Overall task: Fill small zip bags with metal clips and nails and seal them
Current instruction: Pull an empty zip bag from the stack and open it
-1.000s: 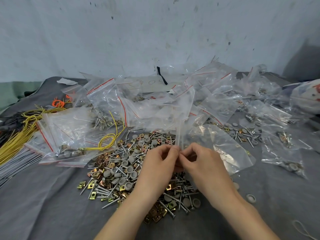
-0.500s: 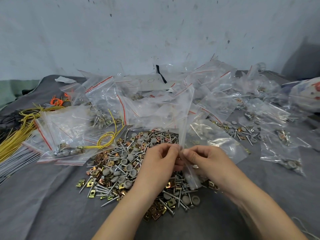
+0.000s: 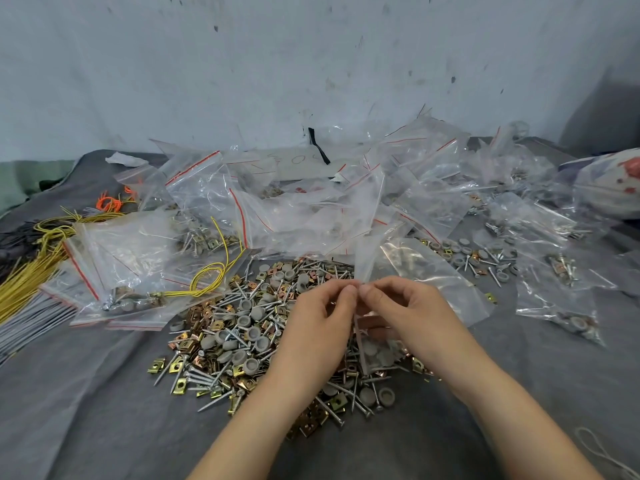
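A grey cloth [image 3: 86, 410] is covered at its middle by a loose pile of nails and clips [image 3: 239, 341], with grey caps mixed in. Behind it a heap of clear zip bags [image 3: 294, 209] is spread, and yellow wires [image 3: 31, 275] are laid at the left. Over the pile's right part a small zip bag [image 3: 375, 355] is held upright, with grey caps seen in its bottom. It is pinched between thumb and forefinger by the left hand [image 3: 317, 327] and the right hand [image 3: 405, 313], whose fingertips are almost met.

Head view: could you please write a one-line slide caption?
Left hand and right hand pinch a small clear plastic zip bag over a pile of metal nails and clips.
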Demonstrator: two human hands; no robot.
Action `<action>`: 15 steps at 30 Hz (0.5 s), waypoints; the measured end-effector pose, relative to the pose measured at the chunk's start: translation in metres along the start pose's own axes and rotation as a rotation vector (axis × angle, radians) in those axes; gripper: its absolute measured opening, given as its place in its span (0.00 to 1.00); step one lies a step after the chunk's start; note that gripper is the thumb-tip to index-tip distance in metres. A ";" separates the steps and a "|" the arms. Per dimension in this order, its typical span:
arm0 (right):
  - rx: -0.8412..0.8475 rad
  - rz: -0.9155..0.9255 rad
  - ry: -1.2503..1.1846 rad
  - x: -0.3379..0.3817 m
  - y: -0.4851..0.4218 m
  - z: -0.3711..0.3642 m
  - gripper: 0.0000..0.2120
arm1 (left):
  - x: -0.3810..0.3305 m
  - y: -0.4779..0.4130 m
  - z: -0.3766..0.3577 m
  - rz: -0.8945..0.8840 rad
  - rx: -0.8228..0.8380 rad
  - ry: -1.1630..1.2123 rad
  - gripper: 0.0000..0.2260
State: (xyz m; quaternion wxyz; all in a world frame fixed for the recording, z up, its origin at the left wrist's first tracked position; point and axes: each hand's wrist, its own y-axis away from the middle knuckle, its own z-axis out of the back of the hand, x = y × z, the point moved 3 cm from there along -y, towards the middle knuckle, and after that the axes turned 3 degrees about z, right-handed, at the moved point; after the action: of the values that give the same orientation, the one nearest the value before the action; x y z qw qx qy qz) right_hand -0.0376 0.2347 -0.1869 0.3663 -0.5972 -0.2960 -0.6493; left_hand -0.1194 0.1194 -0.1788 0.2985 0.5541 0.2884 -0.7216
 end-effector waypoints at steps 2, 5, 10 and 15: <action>-0.005 0.022 0.027 0.001 -0.001 0.000 0.06 | -0.003 0.001 -0.001 -0.013 0.019 0.005 0.11; -0.006 0.042 0.052 0.003 -0.001 0.000 0.06 | -0.006 0.005 -0.003 -0.039 0.094 0.002 0.11; 0.020 0.066 0.135 0.002 -0.001 -0.001 0.06 | -0.004 0.005 -0.001 -0.076 0.069 -0.067 0.10; -0.022 0.143 0.279 0.002 0.001 -0.001 0.06 | 0.002 0.004 0.004 -0.079 -0.034 -0.160 0.04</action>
State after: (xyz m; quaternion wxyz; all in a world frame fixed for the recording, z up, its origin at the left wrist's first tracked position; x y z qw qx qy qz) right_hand -0.0376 0.2336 -0.1851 0.4425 -0.5249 -0.1917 -0.7014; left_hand -0.1193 0.1141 -0.1804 0.3011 0.4777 0.2974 -0.7698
